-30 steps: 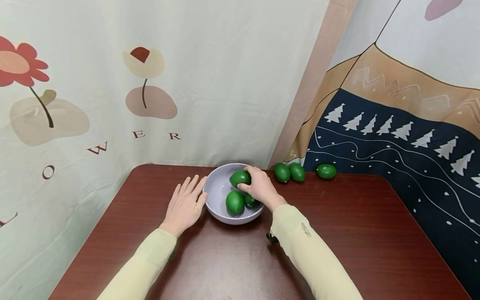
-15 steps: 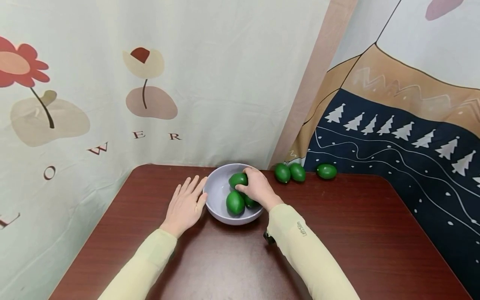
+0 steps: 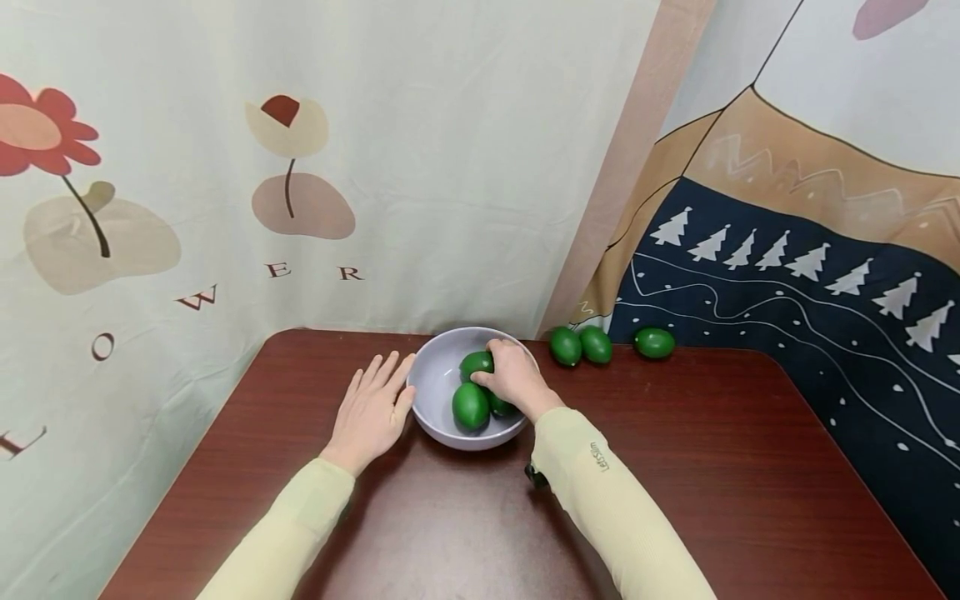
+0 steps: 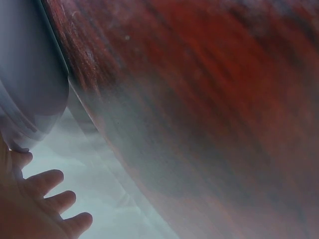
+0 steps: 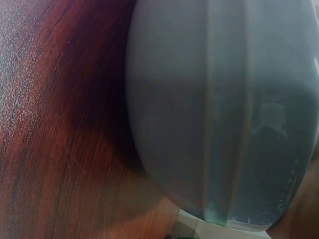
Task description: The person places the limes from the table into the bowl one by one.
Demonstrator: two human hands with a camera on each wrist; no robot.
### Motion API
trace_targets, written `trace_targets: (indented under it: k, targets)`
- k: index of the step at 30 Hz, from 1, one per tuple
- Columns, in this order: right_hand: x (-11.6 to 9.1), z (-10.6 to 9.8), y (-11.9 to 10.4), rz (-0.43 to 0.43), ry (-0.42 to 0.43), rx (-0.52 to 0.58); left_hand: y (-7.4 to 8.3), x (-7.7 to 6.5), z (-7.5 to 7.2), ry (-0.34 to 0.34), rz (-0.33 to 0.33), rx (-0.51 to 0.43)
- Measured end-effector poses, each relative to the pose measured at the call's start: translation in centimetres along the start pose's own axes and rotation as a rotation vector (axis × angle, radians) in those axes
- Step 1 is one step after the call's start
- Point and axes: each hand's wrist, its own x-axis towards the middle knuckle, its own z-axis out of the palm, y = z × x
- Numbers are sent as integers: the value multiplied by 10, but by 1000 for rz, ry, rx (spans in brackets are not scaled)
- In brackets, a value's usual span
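A lavender-grey bowl (image 3: 431,387) stands at the table's far edge. My right hand (image 3: 519,379) reaches into it and grips a green lime (image 3: 476,364) between thumb and fingers. Just in front of that one lies a second lime (image 3: 470,406), and a third lime (image 3: 500,405) is partly hidden under the hand. With fingers spread straight, my left hand (image 3: 371,412) rests against the bowl's left side. The left wrist view catches fingertips beside the bowl (image 4: 30,64). In the right wrist view the bowl's outer wall (image 5: 224,109) blocks most of the scene.
Two limes (image 3: 565,346) (image 3: 596,344) sit side by side right of the bowl, and another lime (image 3: 654,342) lies farther right by the back edge. A printed curtain (image 3: 450,167) hangs right behind the dark red wooden table (image 3: 450,533).
My right hand has sunk slightly and shifted a little left, lowering the lime it holds toward the others in the bowl. My left hand has stayed in place.
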Motion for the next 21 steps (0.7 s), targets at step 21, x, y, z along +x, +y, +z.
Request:
trace_targets:
  k: [21]
  targets:
    - [0,-3,2,-36,-41,-15,0,0,0,2,2,7]
